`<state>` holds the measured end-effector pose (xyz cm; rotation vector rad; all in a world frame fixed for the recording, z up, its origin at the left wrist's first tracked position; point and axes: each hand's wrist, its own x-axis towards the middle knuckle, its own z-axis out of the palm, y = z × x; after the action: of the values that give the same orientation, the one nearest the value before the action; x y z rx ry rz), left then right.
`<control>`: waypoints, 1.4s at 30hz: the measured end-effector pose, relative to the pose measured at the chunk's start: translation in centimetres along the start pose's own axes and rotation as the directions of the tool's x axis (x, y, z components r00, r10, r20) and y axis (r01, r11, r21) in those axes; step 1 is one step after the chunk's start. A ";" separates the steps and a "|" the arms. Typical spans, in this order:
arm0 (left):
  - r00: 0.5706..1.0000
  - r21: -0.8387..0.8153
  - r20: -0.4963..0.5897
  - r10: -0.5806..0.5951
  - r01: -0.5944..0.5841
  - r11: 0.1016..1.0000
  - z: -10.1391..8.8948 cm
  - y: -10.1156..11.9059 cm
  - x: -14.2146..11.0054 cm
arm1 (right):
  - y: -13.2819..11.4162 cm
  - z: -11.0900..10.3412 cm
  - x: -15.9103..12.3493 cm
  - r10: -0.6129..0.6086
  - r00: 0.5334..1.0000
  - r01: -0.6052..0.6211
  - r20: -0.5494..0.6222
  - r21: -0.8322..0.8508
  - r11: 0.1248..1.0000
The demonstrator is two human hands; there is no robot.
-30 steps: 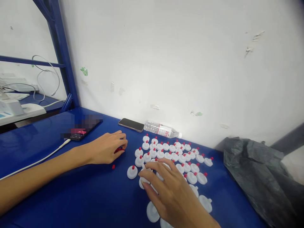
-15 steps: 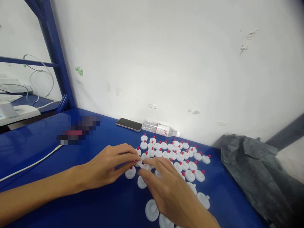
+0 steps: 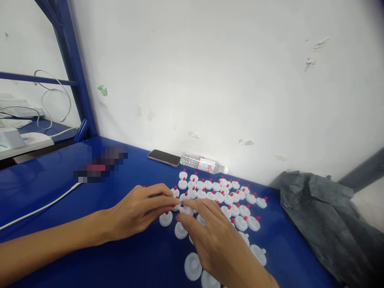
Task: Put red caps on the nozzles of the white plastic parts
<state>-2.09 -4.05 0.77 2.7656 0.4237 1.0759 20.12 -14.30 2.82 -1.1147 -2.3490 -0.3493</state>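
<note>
My left hand [image 3: 144, 206] is closed in a pinch, its fingertips at the narrow spout of a round white plastic piece [image 3: 187, 211]. Anything small between those fingertips is hidden. My right hand [image 3: 217, 236] grips the same piece from the other side, thumb and forefinger curled around it. Under and around both hands lie many similar white discs, most with a small red tip, such as the red-tipped disc [image 3: 165, 218] below my left fingers. Nearer to me, a larger-looking white disc [image 3: 193, 267] shows no red tip.
A phone [image 3: 164, 157] and a clear plastic bottle [image 3: 204, 163] lie along the wall. On the right is a dark plastic bag [image 3: 318, 216]. A white cable [image 3: 45, 210] runs to a blurred-out object on the left of the blue table [image 3: 120, 256].
Both hands stay together at the white piece with barely any movement. The whole view has shifted slightly.
</note>
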 end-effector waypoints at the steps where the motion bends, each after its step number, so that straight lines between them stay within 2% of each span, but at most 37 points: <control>1: 1.000 0.003 -0.010 -0.008 0.008 1.000 0.0 0.0 0.0 | 0.0 0.0 0.0 -0.003 1.000 0.003 0.002 -0.004 1.000; 8: 0.999 0.009 0.036 0.023 -0.023 1.000 0.1 0.0 -0.1 | 0.1 0.3 -0.2 -0.052 0.999 0.052 0.003 -0.026 0.998; 12: 0.999 -0.003 0.042 0.014 -0.014 1.000 0.2 -0.1 -0.1 | 0.1 0.4 -0.2 -0.033 0.999 0.033 -0.020 -0.018 0.999; 17: 1.000 0.072 0.022 0.000 -0.002 0.997 0.4 -0.2 -0.2 | 0.0 0.6 -0.3 -0.019 0.998 0.022 -0.058 0.037 0.999; 21: 0.998 0.073 0.058 -0.002 -0.003 0.997 0.4 0.0 -0.1 | 0.0 0.6 -0.5 -0.002 0.998 0.006 -0.063 0.074 0.997; 25: 0.997 0.040 0.076 0.009 -0.012 0.999 0.3 0.5 0.0 | 0.0 0.6 -0.6 -0.034 0.998 0.037 -0.051 0.056 0.998; 31: 0.994 -0.011 0.102 -0.030 0.031 0.999 0.2 0.9 0.1 | -0.2 0.7 -0.3 -0.101 0.989 0.100 -0.104 -0.013 0.995; 39: 0.996 -0.034 0.064 -0.057 0.060 0.998 0.2 1.2 0.2 | -0.7 0.8 0.1 -0.110 0.973 0.105 -0.201 -0.033 0.994; 42: 0.993 -0.060 0.031 -0.111 0.112 0.992 0.1 1.5 0.5 | -0.5 0.5 0.4 -0.092 0.979 0.090 -0.180 -0.020 0.996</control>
<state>-1.35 -5.35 1.35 2.6653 0.5255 1.0061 19.39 -14.12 2.58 -0.9407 -2.2433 -0.4774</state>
